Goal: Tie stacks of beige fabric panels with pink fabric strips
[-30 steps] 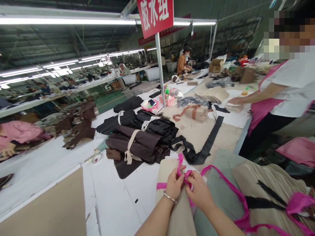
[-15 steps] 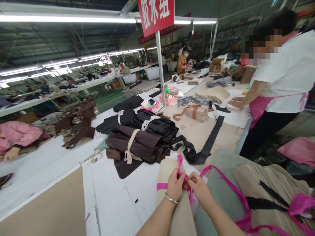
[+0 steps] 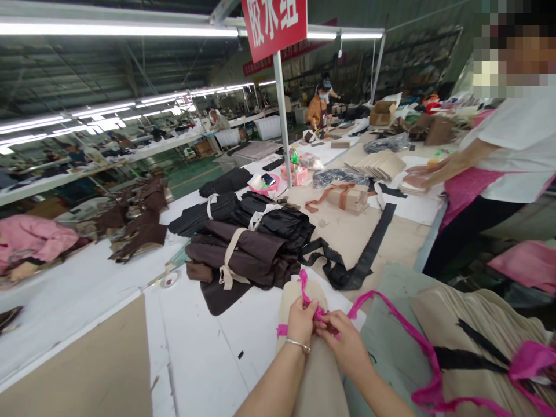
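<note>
A long beige stack of cut pieces lies in front of me with a pink fabric strip wrapped across it. My left hand, with a silver bangle at the wrist, pinches the strip near its knot, and one loose end sticks up above the fingers. My right hand closes on the same strip just to the right, fingertips almost touching the left ones. The exact shape of the knot is partly hidden by my fingers. Another length of pink strip trails over the grey-green sheet at my right.
Beyond my hands lie tied dark brown bundles and a black strip. Beige stacked pieces with black ties sit at right. A metal post rises from the table. A co-worker in white stands at right.
Both hands have shifted slightly left with the knot, and the strip's upright end has moved left too. The co-worker at right has moved further right, both hands now on a beige stack.
</note>
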A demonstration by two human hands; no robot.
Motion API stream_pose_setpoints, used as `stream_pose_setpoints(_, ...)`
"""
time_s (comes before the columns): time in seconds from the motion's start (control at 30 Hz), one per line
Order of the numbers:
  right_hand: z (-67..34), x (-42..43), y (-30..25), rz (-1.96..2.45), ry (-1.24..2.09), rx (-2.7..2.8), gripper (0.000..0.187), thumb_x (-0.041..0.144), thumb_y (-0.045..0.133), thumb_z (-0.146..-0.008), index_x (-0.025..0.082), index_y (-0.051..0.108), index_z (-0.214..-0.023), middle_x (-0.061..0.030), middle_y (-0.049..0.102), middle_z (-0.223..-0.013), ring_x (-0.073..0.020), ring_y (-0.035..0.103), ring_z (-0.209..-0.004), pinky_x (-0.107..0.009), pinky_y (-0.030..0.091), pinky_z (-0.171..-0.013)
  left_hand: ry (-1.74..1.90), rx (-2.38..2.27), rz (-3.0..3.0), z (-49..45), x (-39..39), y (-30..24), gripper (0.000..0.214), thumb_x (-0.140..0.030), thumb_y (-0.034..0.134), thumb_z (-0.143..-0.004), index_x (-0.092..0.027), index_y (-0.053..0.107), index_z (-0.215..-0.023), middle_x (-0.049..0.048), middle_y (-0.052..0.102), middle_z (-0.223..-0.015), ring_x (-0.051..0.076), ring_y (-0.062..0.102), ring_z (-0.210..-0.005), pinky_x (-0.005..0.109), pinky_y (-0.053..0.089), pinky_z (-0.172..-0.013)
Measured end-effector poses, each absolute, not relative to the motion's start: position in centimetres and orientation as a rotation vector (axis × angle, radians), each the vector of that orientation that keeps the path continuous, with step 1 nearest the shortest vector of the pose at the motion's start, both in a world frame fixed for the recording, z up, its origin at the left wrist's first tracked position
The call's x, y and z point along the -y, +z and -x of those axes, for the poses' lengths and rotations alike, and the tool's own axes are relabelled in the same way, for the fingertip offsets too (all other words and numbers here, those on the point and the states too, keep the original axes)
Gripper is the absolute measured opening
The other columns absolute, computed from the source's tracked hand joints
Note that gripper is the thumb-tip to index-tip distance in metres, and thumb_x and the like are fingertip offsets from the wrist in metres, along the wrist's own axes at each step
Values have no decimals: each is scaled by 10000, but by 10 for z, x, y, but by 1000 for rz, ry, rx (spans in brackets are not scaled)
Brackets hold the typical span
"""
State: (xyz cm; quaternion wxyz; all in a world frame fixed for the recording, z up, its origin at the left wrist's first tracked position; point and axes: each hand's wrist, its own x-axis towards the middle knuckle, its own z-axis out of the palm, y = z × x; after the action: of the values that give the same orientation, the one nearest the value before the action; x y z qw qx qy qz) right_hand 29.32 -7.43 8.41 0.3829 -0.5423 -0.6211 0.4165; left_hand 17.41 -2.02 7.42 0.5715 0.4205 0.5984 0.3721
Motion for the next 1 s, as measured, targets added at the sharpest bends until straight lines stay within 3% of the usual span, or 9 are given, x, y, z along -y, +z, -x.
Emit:
stream_pose_setpoints(0.17, -302, 82, 81, 1235, 1277, 1192, 200, 379, 529, -873, 205, 531, -774, -33, 566, -870, -207, 519, -880, -330, 421, -804, 882, -1419, -1183, -161, 26, 99, 410, -571, 400, -897, -171, 481, -855, 52, 586, -744, 176, 582, -664, 349, 512, -677)
stream_pose_setpoints(0.3, -318, 89, 106, 1055, 1438, 602, 187, 374, 641, -823, 210, 618, -909, -35, 605, -1055, -201, 508, -1060, -308, 417, -941, 839, -1520, -1649, -149, 38, 124, 312, -410, 520, -895, -167, 537, -702, 71, 548, -852, 227, 494, -924, 419, 366, -954)
stream_pose_setpoints(0.37, -323, 90, 119, 893, 1551, 340, 214, 385, 634, -843, 203, 637, -954, -40, 613, -1064, -187, 524, -1069, -312, 426, -984, 663, -1571, -1965, -147, 47, 130, 219, -310, 484, -922, -170, 589, -791, 72, 548, -937, 223, 482, -937, 391, 372, -905)
stream_pose_setpoints(0.43, -327, 90, 121, 728, 1655, 212, 195, 389, 601, -877, 200, 613, -832, -13, 592, -854, -152, 559, -891, -322, 482, -921, 461, -1601, -2190, -144, 56, 129, 183, -253, 445, -938, -181, 600, -873, 63, 543, -962, 207, 493, -890, 346, 392, -802)
stream_pose_setpoints(0.5, -334, 87, 110, 668, 1675, 149, 273, 376, 598, -885, 199, 508, -697, 34, 447, -646, -110, 483, -648, -303, 526, -761, 370, -1634, -2255, -137, 63, 121, 181, -200, 419, -936, -187, 592, -887, 54, 536, -958, 203, 495, -882, 335, 388, -779)
stream_pose_setpoints(0.6, -347, 80, 77, 824, 1591, 4, 309, 346, 620, -872, 204, 419, -684, 74, 319, -552, -75, 325, -484, -267, 511, -603, 351, -1767, -2087, -119, 67, 106, 233, -189, 370, -941, -170, 576, -832, 61, 528, -936, 205, 504, -891, 341, 389, -810)
stream_pose_setpoints(0.67, -354, 72, 58, 915, 1541, -76, 318, 350, 619, -868, 207, 393, -696, 96, 264, -517, -58, 244, -434, -233, 468, -509, 378, -1818, -1939, -105, 66, 99, 249, -216, 360, -944, -162, 555, -798, 63, 518, -911, 202, 509, -882, 339, 388, -814)
stream_pose_setpoints(0.8, -356, 54, 41, 906, 1544, -2, 393, 410, 672, -818, 208, 364, -681, 104, 254, -510, -46, 168, -412, -182, 240, -356, 508, -1727, -1851, -88, 67, 94, 270, -271, 368, -950, -168, 511, -745, 38, 485, -846, 183, 490, -803, 324, 351, -754)
stream_pose_setpoints(1.0, -353, 37, 24, 1114, 1466, 5, 458, 465, 653, -813, 216, 308, -641, 126, 220, -440, -38, 145, -377, -178, 196, -354, 676, -1693, -1582, -83, 64, 78, 394, -393, 431, -929, -164, 443, -609, 34, 449, -746, 176, 470, -729, 325, 326, -714)
